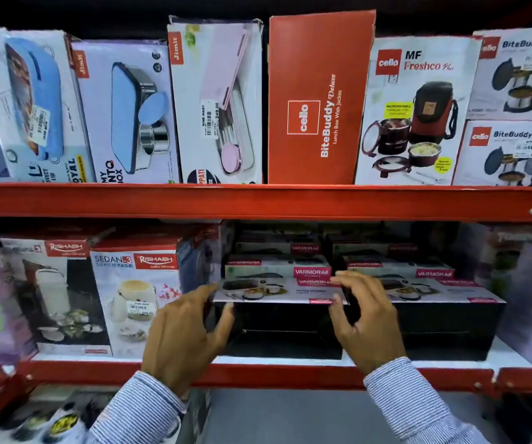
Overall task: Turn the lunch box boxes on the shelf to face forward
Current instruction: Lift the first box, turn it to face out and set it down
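On the lower shelf a black Varmora lunch box box (284,328) sits at the front, its plain black side towards me and its printed face on top. My left hand (184,328) grips its left end and my right hand (365,318) grips its right end. A second Varmora box (444,325) lies beside it on the right, also black side out. More Varmora boxes (277,267) are stacked behind. On the upper shelf a red Cello BiteBuddy box (316,100) stands on end with its text sideways.
The red shelf rail (258,203) crosses the middle, a lower rail (290,374) runs under my hands. Rishabh Sedan boxes (136,296) stand to the left. Jimit boxes (216,100) and a Cello Freshco box (415,113) line the upper shelf.
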A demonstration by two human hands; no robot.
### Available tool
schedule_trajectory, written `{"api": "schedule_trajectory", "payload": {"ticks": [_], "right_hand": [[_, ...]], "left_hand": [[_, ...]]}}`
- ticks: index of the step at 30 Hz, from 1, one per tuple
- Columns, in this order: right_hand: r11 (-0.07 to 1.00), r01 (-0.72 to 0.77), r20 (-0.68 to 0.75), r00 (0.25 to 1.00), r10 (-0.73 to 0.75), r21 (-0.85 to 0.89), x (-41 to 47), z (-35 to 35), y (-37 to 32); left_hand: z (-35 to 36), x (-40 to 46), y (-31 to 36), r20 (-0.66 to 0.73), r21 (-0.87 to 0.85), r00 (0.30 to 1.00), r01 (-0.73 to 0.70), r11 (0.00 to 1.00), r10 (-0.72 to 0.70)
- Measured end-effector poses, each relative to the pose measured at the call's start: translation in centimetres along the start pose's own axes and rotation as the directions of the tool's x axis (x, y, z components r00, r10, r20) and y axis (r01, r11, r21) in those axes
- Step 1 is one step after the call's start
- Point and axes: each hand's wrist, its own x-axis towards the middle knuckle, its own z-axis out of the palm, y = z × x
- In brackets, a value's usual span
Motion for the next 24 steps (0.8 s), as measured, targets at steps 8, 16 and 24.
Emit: {"api": "schedule_trajectory", "payload": {"ticks": [8,16,24], "right_hand": [[0.887,-0.461,0.259,0.862,0.436,0.041,0.3,0.9,-0.3],[0.643,-0.733,0.403,0.669,0.624,0.222,1.3,0.3,0.9],[0.575,-0.699,0.306,0.709,0.635,0.425,0.6,-1.9,2.5]], "left_hand": [[3.8,0.4,-0.9,0.242,-0.109,0.917,0.350,0.930,-0.317],[4.5,1.7,-2.4,0.494,-0.469,0.725,0.687,0.556,-0.479],[0.9,1.9,-1.5,0.319,-0.504,0.811,0.584,0.636,-0.491]]}}
